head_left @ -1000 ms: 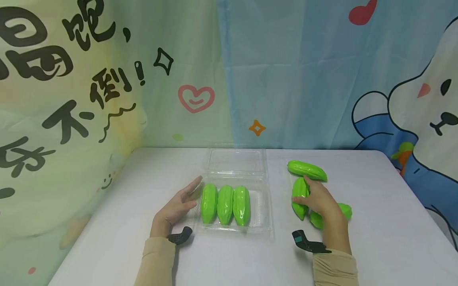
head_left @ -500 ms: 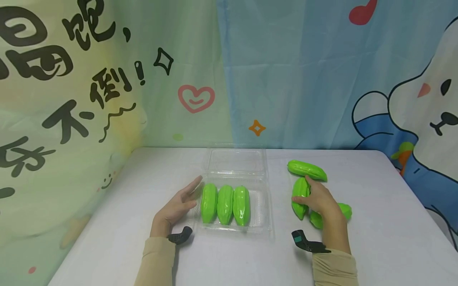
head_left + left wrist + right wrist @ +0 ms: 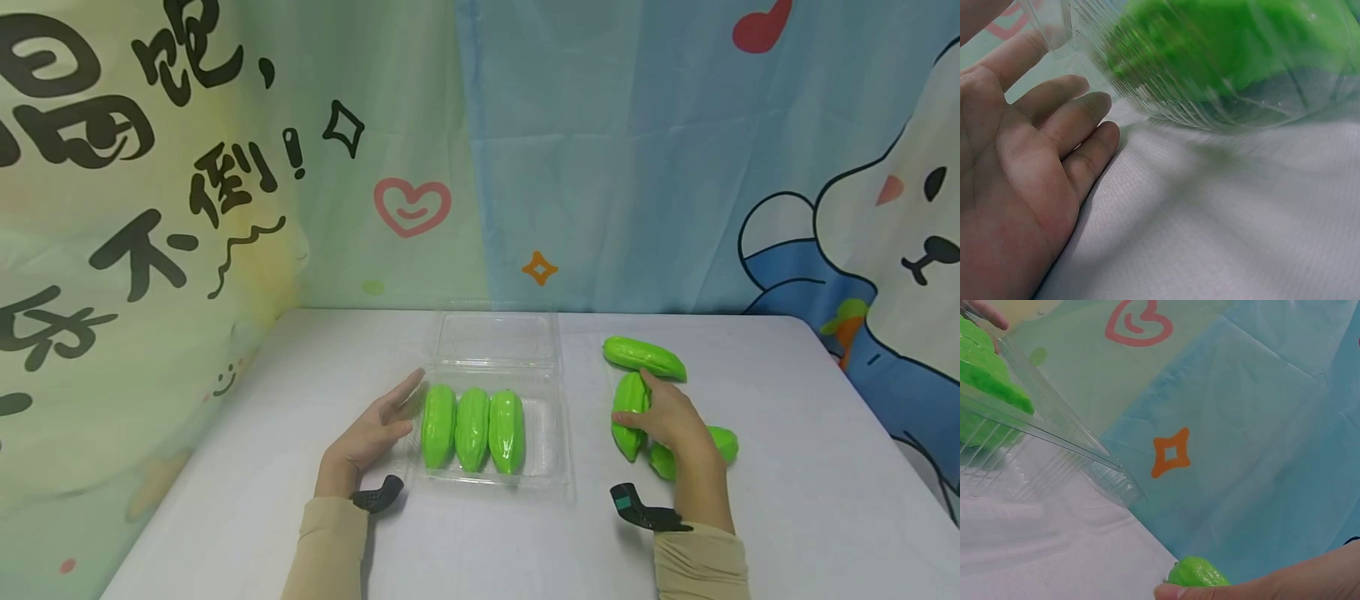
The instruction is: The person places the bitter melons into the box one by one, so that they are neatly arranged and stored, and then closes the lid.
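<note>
Head view: right hand [image 3: 671,421] curled over a green toy gourd [image 3: 628,415]; lift level. Left hand [image 3: 371,433], fingers straight, steadying clear clamshell tray [image 3: 551,442].

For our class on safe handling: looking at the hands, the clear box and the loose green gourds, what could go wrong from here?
1. The clear box is light, and the left hand only rests flat against its side, so it may slide.
2. The right hand grips one gourd touching two others, which may roll.
</note>
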`<state>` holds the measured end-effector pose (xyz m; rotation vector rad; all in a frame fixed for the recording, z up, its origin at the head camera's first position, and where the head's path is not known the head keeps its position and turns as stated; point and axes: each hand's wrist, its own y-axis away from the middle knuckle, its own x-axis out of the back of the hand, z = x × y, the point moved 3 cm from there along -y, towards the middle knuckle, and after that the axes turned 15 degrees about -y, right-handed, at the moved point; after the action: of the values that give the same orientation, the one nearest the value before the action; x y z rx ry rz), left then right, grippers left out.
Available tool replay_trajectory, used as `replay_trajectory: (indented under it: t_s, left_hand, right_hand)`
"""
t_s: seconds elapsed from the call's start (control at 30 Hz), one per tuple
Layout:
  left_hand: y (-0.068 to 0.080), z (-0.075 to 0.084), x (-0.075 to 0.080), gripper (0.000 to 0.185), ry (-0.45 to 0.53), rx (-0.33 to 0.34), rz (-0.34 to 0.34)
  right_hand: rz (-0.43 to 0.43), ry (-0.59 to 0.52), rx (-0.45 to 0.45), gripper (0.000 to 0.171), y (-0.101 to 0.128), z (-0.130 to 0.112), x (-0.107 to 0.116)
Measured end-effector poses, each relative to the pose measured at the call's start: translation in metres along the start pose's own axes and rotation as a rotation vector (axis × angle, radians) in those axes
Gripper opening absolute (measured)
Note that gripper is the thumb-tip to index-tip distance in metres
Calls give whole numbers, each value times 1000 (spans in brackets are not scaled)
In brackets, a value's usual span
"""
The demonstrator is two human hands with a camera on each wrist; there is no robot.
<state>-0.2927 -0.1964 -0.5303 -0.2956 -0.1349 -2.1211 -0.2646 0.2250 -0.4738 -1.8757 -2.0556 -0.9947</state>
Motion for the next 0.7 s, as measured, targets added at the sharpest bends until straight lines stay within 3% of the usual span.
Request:
replay_trajectory:
  t_s: [0.7]
  left_hand:
    - [0,1,0,84,1,5,5]
  right_hand:
    - [25,-4,41,102,5,-16,-1]
